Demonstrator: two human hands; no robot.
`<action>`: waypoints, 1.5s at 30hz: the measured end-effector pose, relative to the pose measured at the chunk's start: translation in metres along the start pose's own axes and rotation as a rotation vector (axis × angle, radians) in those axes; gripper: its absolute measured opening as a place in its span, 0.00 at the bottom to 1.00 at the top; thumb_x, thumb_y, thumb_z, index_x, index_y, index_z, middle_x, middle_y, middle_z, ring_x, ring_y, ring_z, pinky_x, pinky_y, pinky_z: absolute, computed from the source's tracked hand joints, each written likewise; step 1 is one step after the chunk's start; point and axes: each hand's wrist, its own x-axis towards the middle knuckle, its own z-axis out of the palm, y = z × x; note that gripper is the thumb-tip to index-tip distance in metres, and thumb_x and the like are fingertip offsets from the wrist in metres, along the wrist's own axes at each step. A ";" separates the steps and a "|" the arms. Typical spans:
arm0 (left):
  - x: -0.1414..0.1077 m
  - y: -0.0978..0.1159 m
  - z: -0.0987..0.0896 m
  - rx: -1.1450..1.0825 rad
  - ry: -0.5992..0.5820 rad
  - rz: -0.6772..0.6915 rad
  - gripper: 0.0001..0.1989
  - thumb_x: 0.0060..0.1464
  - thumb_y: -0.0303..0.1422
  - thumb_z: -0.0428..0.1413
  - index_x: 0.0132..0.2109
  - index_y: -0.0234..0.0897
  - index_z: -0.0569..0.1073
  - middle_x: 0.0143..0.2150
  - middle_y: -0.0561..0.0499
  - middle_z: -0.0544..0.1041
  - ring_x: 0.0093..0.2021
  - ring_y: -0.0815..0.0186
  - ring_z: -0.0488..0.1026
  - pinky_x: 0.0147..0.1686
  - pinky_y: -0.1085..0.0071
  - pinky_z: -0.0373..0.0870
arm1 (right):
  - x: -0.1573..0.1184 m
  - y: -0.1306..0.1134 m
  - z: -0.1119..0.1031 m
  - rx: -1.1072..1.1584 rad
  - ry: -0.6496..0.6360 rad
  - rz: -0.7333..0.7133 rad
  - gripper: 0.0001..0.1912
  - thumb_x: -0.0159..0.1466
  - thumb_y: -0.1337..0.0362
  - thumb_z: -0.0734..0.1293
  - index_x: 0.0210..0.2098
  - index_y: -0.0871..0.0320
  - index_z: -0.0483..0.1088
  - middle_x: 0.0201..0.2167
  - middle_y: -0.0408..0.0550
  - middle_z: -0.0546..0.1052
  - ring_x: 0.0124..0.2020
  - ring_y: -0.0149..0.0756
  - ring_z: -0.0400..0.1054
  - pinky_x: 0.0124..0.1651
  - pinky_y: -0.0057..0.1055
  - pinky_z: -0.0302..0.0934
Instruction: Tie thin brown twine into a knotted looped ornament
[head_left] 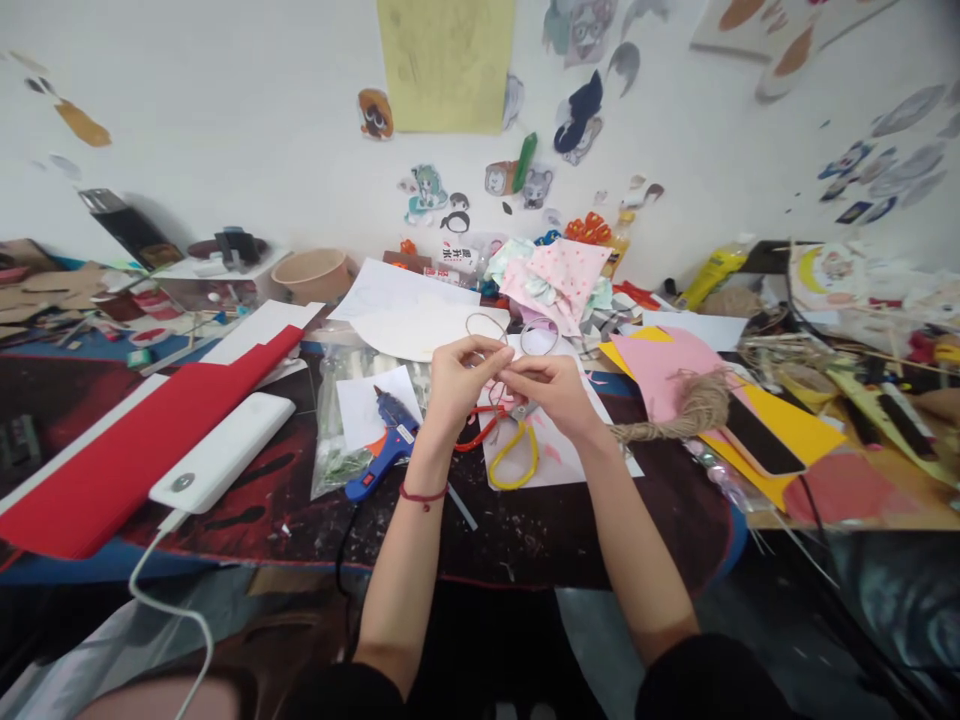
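My left hand and my right hand meet at the fingertips over the middle of the table. Both are pinched on a thin wire, whose loops rise behind the fingers. Just below the hands, scissors with red and yellow handles lie on white paper. To the left of my left hand, a blue glue gun rests partly on a small white sheet and a clear plastic bag.
Red paper and a white power bank with a cable lie left. Twine, pink paper, yellow paper and a phone lie right. A brown bowl and pink-spotted fabric stand behind.
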 end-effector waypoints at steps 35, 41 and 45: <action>-0.012 0.000 0.000 -0.043 0.036 -0.017 0.10 0.53 0.38 0.68 0.33 0.35 0.81 0.27 0.50 0.80 0.26 0.71 0.76 0.23 0.76 0.68 | -0.016 0.002 0.011 -0.039 0.253 -0.118 0.11 0.57 0.60 0.78 0.36 0.54 0.75 0.28 0.41 0.80 0.27 0.33 0.77 0.32 0.32 0.73; -0.013 -0.002 0.002 -0.005 0.043 0.019 0.08 0.54 0.37 0.67 0.33 0.36 0.81 0.31 0.50 0.82 0.28 0.72 0.73 0.26 0.75 0.68 | -0.016 0.003 0.011 -0.185 0.230 -0.111 0.08 0.58 0.59 0.78 0.33 0.55 0.80 0.29 0.44 0.82 0.30 0.33 0.75 0.37 0.34 0.72; -0.013 -0.003 0.003 0.041 0.053 0.049 0.06 0.55 0.34 0.66 0.33 0.37 0.82 0.33 0.51 0.82 0.28 0.72 0.71 0.28 0.73 0.67 | -0.017 0.002 0.010 -0.121 0.179 -0.051 0.08 0.57 0.59 0.78 0.33 0.56 0.80 0.29 0.44 0.82 0.28 0.33 0.76 0.35 0.34 0.73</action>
